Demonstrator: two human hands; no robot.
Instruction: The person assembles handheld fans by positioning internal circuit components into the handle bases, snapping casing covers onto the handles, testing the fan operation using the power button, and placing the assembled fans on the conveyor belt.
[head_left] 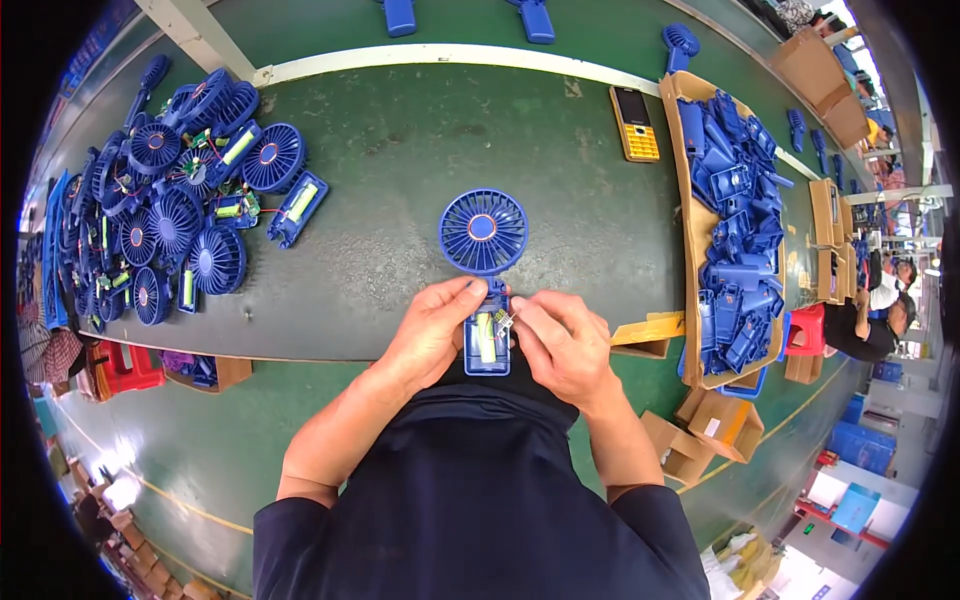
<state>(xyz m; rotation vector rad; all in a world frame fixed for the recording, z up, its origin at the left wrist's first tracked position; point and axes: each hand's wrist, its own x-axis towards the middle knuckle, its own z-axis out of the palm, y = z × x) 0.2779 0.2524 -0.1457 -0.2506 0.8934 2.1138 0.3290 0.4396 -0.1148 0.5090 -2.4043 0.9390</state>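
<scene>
A blue handheld fan lies in front of me, its round grille toward the far side and its handle toward my body. The handle is uncovered, showing a pale green battery cell and a small circuit board. My left hand is closed on the fan's neck and handle from the left, thumb on top. At the right side of the handle, my right hand pinches at the circuit board with thumb and forefinger. Whether it grips the board or a wire on it is too small to tell.
Several blue fans with exposed batteries and boards form a pile on the left of the dark table. At the right edge stands a cardboard box of blue plastic handle covers. A yellow-and-black phone lies beside it. Beyond a white rail are more fans.
</scene>
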